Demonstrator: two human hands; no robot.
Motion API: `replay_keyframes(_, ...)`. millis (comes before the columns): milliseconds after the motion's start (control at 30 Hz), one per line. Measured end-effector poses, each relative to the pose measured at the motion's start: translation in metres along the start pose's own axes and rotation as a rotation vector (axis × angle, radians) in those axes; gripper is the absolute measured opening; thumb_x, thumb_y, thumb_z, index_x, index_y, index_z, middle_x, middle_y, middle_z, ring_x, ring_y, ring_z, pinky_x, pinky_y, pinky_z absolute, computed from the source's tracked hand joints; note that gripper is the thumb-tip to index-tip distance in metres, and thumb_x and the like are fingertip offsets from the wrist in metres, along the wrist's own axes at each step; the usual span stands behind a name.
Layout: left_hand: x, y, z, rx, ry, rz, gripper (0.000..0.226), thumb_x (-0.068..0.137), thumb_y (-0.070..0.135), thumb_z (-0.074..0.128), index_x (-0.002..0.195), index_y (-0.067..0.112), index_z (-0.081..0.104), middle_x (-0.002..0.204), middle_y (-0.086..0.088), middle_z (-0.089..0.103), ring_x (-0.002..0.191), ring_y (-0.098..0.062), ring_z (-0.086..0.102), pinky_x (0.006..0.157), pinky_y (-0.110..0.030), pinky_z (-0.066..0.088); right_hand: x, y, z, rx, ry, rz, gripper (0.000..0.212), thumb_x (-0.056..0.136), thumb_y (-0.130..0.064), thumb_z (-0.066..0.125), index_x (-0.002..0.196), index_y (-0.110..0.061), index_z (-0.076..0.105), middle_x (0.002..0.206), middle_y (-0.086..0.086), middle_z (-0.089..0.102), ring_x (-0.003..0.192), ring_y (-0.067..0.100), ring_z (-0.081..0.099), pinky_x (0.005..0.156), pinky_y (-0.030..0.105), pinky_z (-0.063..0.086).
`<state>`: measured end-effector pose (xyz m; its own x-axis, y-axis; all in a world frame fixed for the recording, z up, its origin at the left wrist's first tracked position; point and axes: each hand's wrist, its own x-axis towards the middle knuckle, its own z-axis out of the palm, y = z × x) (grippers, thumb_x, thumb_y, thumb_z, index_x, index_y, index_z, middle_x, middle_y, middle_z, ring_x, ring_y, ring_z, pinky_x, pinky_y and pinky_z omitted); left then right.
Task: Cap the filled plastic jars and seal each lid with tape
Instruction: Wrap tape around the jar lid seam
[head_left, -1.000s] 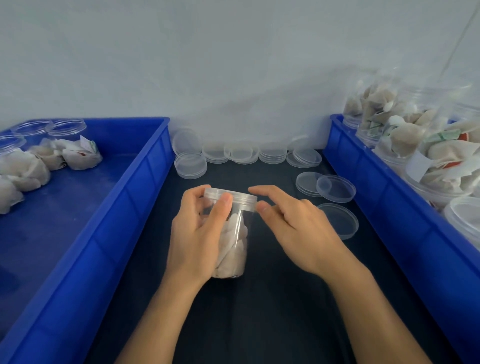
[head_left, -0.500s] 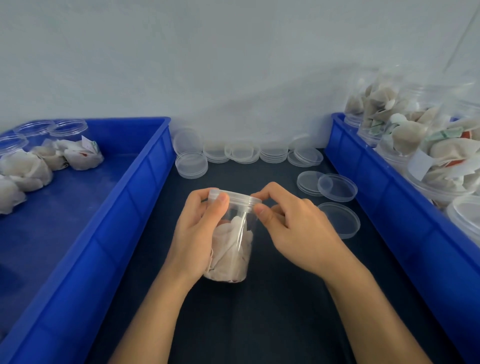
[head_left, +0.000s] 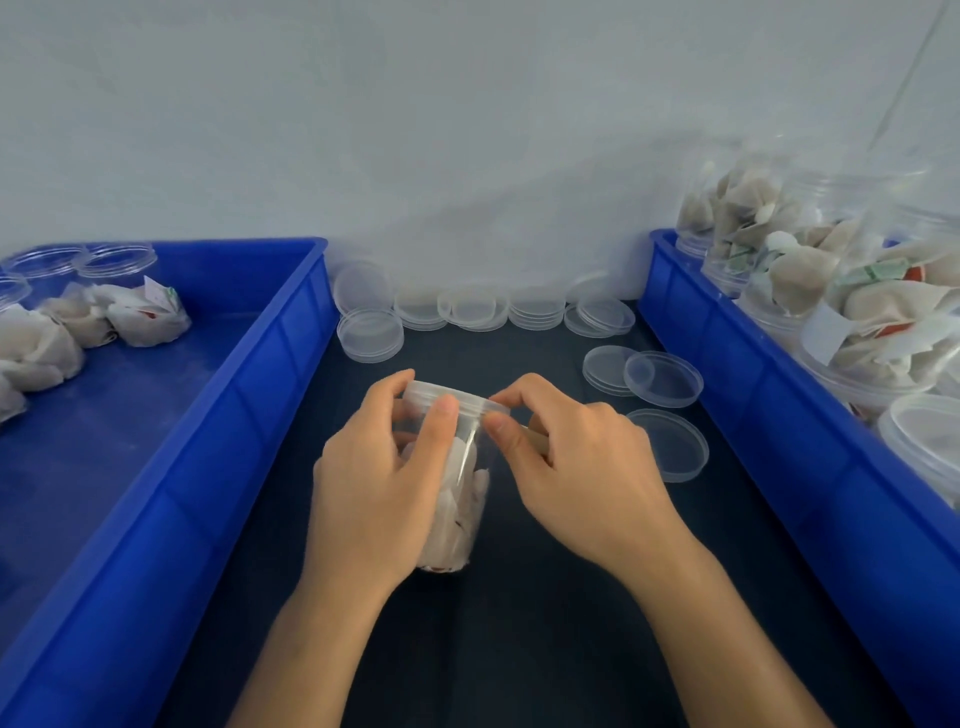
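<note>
We hold filled plastic jar on dark mat between blue crates. Left hand wraps jar body, thumb on lid. Right hand pinches lid rim. We judge capping or sealing underway; tape not discernible. Next we need firm lid press.

Both forearms reach in from the near edge of the worktop and meet at its middle. The left hand wraps round the side of a jar, thumb lying up its front to the lid, fingers curled behind. The right hand is curled, its thumb and forefinger pinching at the lid's right rim.
</note>
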<state>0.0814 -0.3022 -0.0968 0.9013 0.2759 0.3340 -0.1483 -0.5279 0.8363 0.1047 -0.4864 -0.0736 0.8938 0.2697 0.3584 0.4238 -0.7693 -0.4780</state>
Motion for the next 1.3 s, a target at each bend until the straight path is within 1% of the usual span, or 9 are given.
replay_keyframes(100,0.001,-0.001,0.002,-0.032,-0.111,-0.075,0.071,0.080,0.088,0.040,0.144,0.058,0.039,0.113,0.026,0.068,0.102,0.010,0.064,0.084,-0.026,0.051,-0.001,-0.002,0.000,0.027,-0.012,0.002,0.031,0.104,-0.059,0.033,0.115,-0.040,0.056,0.061,-0.016,0.055,0.064,0.012,0.058,0.063,0.036,0.042)
replay_keyframes(233,0.005,-0.003,-0.001,-0.169,-0.095,-0.115,0.060,0.080,0.083,0.049,0.131,0.052,0.052,0.107,0.024,0.072,0.097,0.003,0.070,0.085,-0.033,0.053,-0.001,0.003,-0.002,0.186,-0.103,0.040,0.027,0.108,-0.036,0.039,0.128,-0.044,0.056,0.061,-0.025,0.055,0.061,0.013,0.049,0.066,0.038,0.040)
replay_keyframes(400,0.009,-0.008,-0.004,-0.349,-0.098,-0.172,0.046,0.081,0.077,0.056,0.118,0.050,0.062,0.107,0.017,0.073,0.097,-0.002,0.073,0.086,-0.035,0.056,0.002,0.006,-0.007,0.152,-0.143,0.028,0.033,0.109,-0.048,0.040,0.141,-0.051,0.049,0.064,-0.028,0.057,0.065,0.010,0.049,0.078,0.040,0.048)
replay_keyframes(600,0.009,-0.008,-0.001,-0.459,-0.137,-0.169,0.043,0.084,0.072,0.060,0.108,0.037,0.070,0.092,0.014,0.072,0.086,-0.006,0.074,0.070,-0.019,0.058,0.004,0.011,-0.006,0.106,-0.129,0.036,0.033,0.109,-0.050,0.038,0.139,-0.053,0.049,0.059,-0.021,0.055,0.074,0.012,0.055,0.087,0.046,0.052)
replay_keyframes(733,0.010,-0.010,-0.001,-0.483,-0.140,-0.170,0.045,0.082,0.073,0.061,0.106,0.035,0.071,0.090,0.014,0.072,0.085,-0.006,0.074,0.069,-0.017,0.057,0.005,0.013,-0.004,0.098,-0.136,0.027,0.033,0.108,-0.053,0.036,0.138,-0.054,0.050,0.063,-0.034,0.054,0.073,0.008,0.050,0.087,0.045,0.052)
replay_keyframes(1000,0.010,-0.013,0.001,-0.507,-0.167,-0.168,0.049,0.081,0.076,0.060,0.111,0.037,0.070,0.098,0.010,0.075,0.092,-0.013,0.077,0.072,-0.026,0.060,0.006,0.014,0.001,0.072,-0.118,0.011,0.027,0.110,-0.050,0.038,0.131,-0.054,0.054,0.064,-0.031,0.056,0.066,0.009,0.052,0.076,0.040,0.052)
replay_keyframes(1100,0.010,-0.015,0.001,-0.550,-0.203,-0.173,0.051,0.081,0.076,0.060,0.119,0.042,0.066,0.105,0.009,0.075,0.097,-0.013,0.077,0.075,-0.023,0.060,0.007,0.015,0.004,0.104,-0.115,0.021,0.025,0.108,-0.050,0.039,0.129,-0.053,0.054,0.063,-0.035,0.055,0.063,0.008,0.051,0.069,0.037,0.047)
replay_keyframes(1233,0.010,-0.016,0.004,-0.513,-0.251,-0.127,0.065,0.084,0.080,0.053,0.140,0.048,0.050,0.115,0.021,0.070,0.109,-0.006,0.072,0.083,-0.022,0.059,0.006,0.018,0.003,0.188,-0.078,0.043,0.020,0.107,-0.046,0.047,0.124,-0.049,0.058,0.062,-0.032,0.057,0.060,0.004,0.053,0.060,0.026,0.034)
replay_keyframes(1300,0.009,-0.015,0.005,-0.475,-0.232,-0.109,0.066,0.085,0.080,0.050,0.143,0.051,0.044,0.114,0.026,0.068,0.110,-0.003,0.071,0.089,-0.028,0.057,0.005,0.015,0.002,0.213,-0.053,0.045,0.020,0.106,-0.045,0.049,0.123,-0.046,0.060,0.062,-0.030,0.058,0.061,0.003,0.055,0.059,0.025,0.033)
